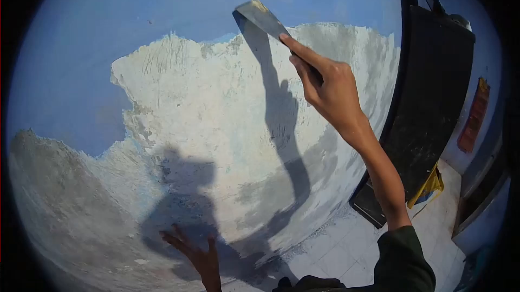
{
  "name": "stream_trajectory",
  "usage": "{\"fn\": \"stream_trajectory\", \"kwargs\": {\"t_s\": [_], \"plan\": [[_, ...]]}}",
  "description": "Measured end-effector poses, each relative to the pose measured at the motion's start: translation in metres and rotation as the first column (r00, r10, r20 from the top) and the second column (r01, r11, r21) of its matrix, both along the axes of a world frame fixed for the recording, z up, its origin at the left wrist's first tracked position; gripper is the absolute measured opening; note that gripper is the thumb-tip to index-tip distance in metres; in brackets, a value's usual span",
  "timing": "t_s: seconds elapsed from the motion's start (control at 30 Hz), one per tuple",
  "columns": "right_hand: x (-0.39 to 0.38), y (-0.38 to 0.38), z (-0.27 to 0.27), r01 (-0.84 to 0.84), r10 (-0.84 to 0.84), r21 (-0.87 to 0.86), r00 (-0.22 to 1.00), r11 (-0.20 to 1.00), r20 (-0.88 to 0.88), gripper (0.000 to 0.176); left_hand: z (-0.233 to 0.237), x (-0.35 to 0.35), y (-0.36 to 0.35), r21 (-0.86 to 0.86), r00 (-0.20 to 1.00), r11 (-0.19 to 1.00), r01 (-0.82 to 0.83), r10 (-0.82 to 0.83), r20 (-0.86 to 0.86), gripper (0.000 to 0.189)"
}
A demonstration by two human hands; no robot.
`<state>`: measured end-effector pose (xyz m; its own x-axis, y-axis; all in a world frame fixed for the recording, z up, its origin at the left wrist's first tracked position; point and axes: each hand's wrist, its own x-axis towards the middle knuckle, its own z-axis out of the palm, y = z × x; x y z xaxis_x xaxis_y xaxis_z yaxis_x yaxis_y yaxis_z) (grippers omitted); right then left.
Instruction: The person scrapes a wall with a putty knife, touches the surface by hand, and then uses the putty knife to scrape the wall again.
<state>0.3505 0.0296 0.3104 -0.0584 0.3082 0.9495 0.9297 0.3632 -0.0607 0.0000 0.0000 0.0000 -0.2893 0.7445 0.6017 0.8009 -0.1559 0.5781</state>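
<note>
My right hand [330,83] is closed around the dark handle of a putty knife [264,17], index finger stretched along its metal blade. The blade's wide end lies over the blue paint [179,0] just above the ragged edge of the bare patch, and a yellowish smear marks its tip. Below spreads a stripped area of whitish and grey plaster [200,92], scored with scratches. Low in the view, my left hand [195,251] is at the wall with fingers spread, holding nothing. My shadow falls across the plaster.
A large black panel [428,75] stands to the right of the wall. Behind its lower edge shows a yellow cloth-like piece [429,186]. A red strip [474,116] hangs farther right. Pale floor tiles [341,254] carry scraped debris along the wall's foot.
</note>
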Motion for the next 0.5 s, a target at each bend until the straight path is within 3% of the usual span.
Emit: {"fn": "stream_trajectory", "kwargs": {"t_s": [0.07, 0.1, 0.17, 0.27, 0.33, 0.4, 0.47, 0.5], "plan": [[-0.006, -0.004, -0.026, 0.007, -0.008, -0.033, 1.000, 0.999, -0.022, 0.045, 0.017, -0.012, -0.012, -0.031, 0.992, 0.996, 0.082, -0.078, 0.095, 0.097], [0.015, -0.006, -0.010, 0.012, -0.010, -0.022, 0.995, 1.000, 0.100, 0.044, 0.004, 0.038, -0.024, -0.043, 0.971, 0.994, 0.104, -0.092, 0.219, 0.089], [0.017, 0.001, -0.015, 0.014, -0.015, 0.007, 0.995, 1.000, 0.100, 0.043, 0.019, 0.031, -0.035, -0.077, 0.966, 0.987, 0.141, -0.120, 0.228, 0.075], [0.003, 0.018, 0.028, -0.022, 0.024, 0.105, 0.999, 0.994, -0.025, 0.041, 0.052, 0.043, -0.039, 0.089, 0.962, 0.965, 0.248, -0.256, 0.092, 0.057], [0.008, 0.010, 0.026, -0.077, 0.094, 0.130, 0.986, 0.989, -0.137, 0.041, 0.106, 0.061, -0.041, 0.315, 0.952, 0.899, 0.304, -0.297, -0.070, 0.054], [0.018, -0.020, -0.002, -0.173, 0.191, 0.091, 0.944, 0.981, -0.268, 0.042, 0.163, 0.072, -0.029, 0.494, 0.930, 0.792, 0.360, -0.265, -0.253, 0.052], [0.050, -0.037, -0.070, -0.232, 0.292, 0.218, 0.908, 0.948, -0.301, 0.043, 0.232, 0.099, -0.016, 0.588, 0.888, 0.670, 0.453, -0.283, -0.363, 0.051], [0.072, -0.048, -0.118, -0.208, 0.256, 0.183, 0.919, 0.961, -0.300, 0.044, 0.268, 0.120, 0.003, 0.627, 0.885, 0.639, 0.445, -0.205, -0.418, 0.054]]}}
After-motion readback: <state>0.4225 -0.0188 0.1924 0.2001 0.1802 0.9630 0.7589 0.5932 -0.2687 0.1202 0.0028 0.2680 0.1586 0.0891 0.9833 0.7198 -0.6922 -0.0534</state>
